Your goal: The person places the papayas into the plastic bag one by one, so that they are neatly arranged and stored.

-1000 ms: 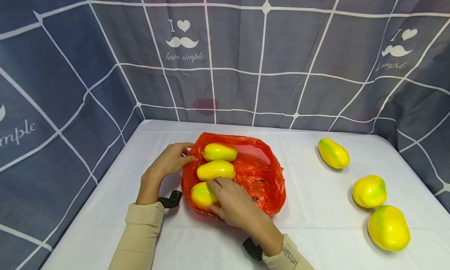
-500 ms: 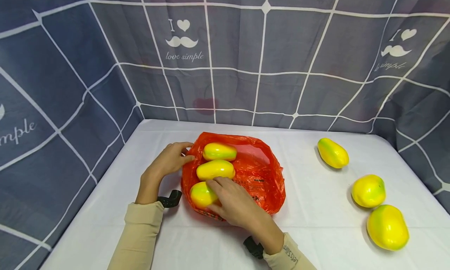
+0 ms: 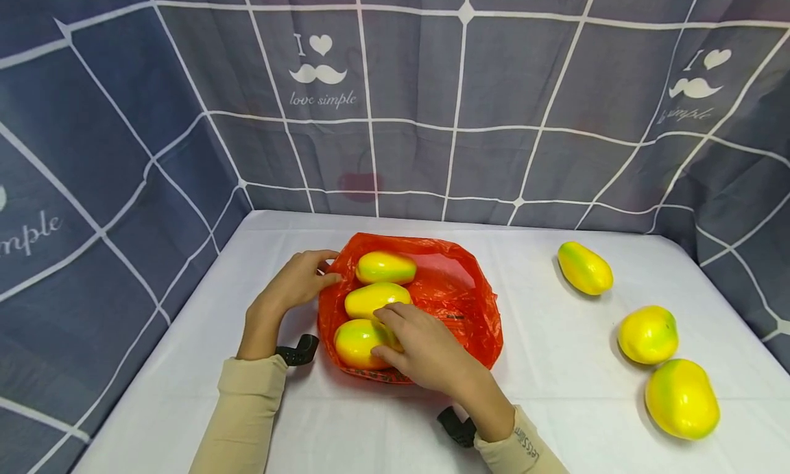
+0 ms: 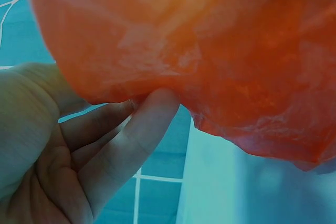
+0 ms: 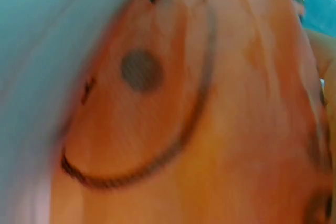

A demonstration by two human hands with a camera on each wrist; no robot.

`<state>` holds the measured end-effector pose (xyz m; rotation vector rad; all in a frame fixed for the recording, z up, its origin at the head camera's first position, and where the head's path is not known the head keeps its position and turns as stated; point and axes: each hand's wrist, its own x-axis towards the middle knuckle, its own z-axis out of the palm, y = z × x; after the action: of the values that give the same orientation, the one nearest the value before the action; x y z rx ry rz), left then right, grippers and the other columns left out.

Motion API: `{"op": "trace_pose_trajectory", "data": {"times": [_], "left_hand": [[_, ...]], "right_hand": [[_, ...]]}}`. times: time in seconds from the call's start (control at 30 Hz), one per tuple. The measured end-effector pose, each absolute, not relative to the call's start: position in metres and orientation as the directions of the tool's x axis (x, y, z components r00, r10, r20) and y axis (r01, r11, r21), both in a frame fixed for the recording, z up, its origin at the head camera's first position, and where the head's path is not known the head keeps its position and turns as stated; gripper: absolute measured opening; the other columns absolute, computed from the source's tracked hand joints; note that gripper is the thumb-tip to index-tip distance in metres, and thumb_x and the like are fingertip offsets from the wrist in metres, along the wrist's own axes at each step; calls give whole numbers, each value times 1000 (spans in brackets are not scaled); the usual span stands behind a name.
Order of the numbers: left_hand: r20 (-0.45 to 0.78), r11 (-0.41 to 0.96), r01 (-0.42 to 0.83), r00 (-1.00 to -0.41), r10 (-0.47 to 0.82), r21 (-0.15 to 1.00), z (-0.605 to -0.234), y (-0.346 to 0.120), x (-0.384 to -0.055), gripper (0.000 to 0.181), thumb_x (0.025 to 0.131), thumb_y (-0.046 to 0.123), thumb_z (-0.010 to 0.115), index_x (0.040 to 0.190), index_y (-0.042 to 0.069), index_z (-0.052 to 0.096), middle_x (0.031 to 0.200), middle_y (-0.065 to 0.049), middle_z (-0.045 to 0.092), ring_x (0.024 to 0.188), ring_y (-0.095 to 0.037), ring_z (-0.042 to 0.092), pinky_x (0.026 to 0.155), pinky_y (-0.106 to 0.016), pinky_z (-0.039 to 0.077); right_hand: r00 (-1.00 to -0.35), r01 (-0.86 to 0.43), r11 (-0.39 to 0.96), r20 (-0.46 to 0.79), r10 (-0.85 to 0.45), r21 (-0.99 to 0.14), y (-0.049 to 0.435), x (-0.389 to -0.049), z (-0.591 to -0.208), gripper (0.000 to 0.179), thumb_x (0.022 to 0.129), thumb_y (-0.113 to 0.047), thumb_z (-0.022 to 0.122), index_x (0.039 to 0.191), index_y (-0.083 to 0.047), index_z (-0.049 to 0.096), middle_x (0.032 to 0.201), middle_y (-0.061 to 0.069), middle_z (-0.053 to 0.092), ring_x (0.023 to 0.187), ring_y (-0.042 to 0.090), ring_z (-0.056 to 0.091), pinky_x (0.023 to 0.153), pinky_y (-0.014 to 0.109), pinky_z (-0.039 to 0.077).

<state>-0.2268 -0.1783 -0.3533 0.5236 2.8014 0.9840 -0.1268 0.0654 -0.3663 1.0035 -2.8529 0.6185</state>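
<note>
A red plastic bag (image 3: 457, 309) lies open-mouthed on the white cloth, with three glossy yellow-green papayas along its left side: a far papaya (image 3: 385, 267), a middle papaya (image 3: 373, 300) and a near papaya (image 3: 358, 344). My left hand (image 3: 298, 278) pinches the bag's left rim; the left wrist view shows thumb and fingers meeting at the red plastic (image 4: 157, 40). My right hand (image 3: 426, 344) is over the near papaya's right end, thumb and fingers spread apart and loosely bent. In the right wrist view the printed bag wall (image 5: 173, 119) fills most of the picture, blurred.
To the right on the white tablecloth (image 3: 543, 364) lie three more papayas: a far one (image 3: 585, 268), a middle one (image 3: 648, 335) and a near one (image 3: 681, 398). A grey gridded curtain (image 3: 407, 97) stands behind and along both sides.
My right hand has drawn slightly to the right and loosened from the near papaya, uncovering more of it. The left hand stays at the bag's rim.
</note>
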Motion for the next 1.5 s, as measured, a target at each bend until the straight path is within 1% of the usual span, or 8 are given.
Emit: {"op": "trace_pose_trajectory", "data": {"times": [0.17,0.33,0.6,0.77,1.0,1.2,1.37,1.5], "left_hand": [[-7,726,282,-930,367,627,-354,-178,-227,40,94,15,66,132,2,60,111,-17,68,98,-32,65,83,-42,56],[-21,732,271,-932,363,625,-355,-177,-229,42,94,16,66,133,2,59,112,-18,68,99,-33,65,85,-44,56],[0,738,291,-930,367,609,-355,-180,-229,41,94,16,66,132,2,59,110,-18,68,96,-31,65,81,-42,57],[2,738,298,-928,373,605,-354,-181,-229,41,94,16,66,132,1,59,110,-18,68,94,-31,66,79,-41,57],[5,731,300,-926,376,612,-354,-180,-229,41,94,15,66,132,1,59,110,-18,68,95,-31,65,80,-42,57],[10,732,303,-927,376,610,-356,-181,-228,41,94,15,66,132,1,60,111,-18,68,97,-32,65,81,-42,56],[25,725,318,-923,384,612,-357,-180,-229,40,94,15,67,131,1,60,109,-18,69,95,-32,66,81,-43,56],[31,720,317,-924,380,618,-355,-179,-230,39,93,15,67,130,1,61,110,-17,69,96,-32,66,81,-43,56]], "right_hand": [[-788,-611,690,221,-574,-388,76,-128,-361,50,92,-39,69,131,-7,60,126,4,60,118,21,57,101,40,46],[-805,-591,692,240,-543,-414,86,-129,-355,51,92,-38,69,131,-6,60,130,6,60,123,22,54,104,41,43],[-798,-603,672,309,-518,-430,96,-131,-348,50,91,-32,72,131,-5,60,127,6,62,121,22,56,103,42,44],[-814,-580,677,305,-494,-453,101,-132,-346,51,90,-32,73,132,-6,60,128,4,61,122,21,55,104,42,44],[-818,-575,672,329,-471,-467,109,-132,-342,49,89,-30,75,130,-7,62,127,3,63,122,18,56,104,41,44],[-837,-547,681,329,-437,-487,116,-130,-340,49,87,-29,77,129,-8,63,128,2,63,123,19,55,104,42,43],[-847,-532,684,324,-422,-499,123,-131,-337,50,88,-29,75,130,-7,61,130,5,61,125,21,54,104,44,43],[-850,-525,685,346,-397,-505,133,-131,-333,50,88,-27,76,131,-5,61,130,7,61,124,25,55,103,48,43]]}}
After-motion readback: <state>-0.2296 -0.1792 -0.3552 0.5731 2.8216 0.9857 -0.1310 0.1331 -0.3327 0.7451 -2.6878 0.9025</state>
